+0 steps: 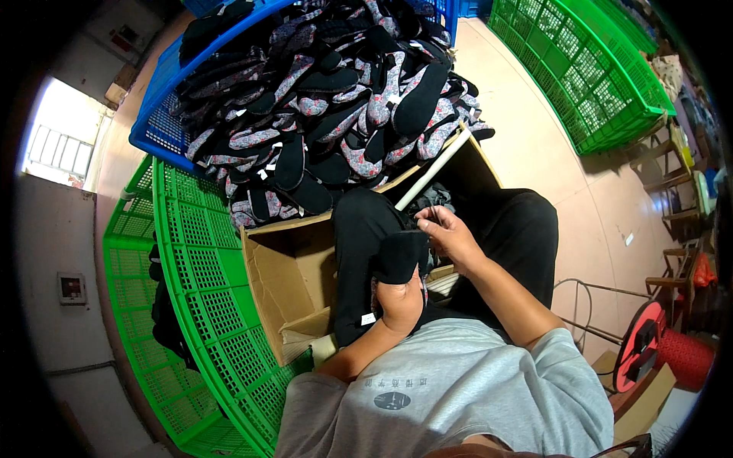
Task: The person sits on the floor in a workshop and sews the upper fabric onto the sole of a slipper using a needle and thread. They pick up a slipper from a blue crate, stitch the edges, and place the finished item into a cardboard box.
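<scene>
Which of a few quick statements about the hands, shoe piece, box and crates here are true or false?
1. The left hand holds a black shoe piece. True.
2. The right hand rests on the floor. False: it is raised at the shoe piece.
3. The blue crate is piled with shoe pieces. True.
4. The cardboard box is closed. False: it is open.

Single head-worn fisheye view, looking steeply down, close over the lap, floor and crates bending toward the rim
</scene>
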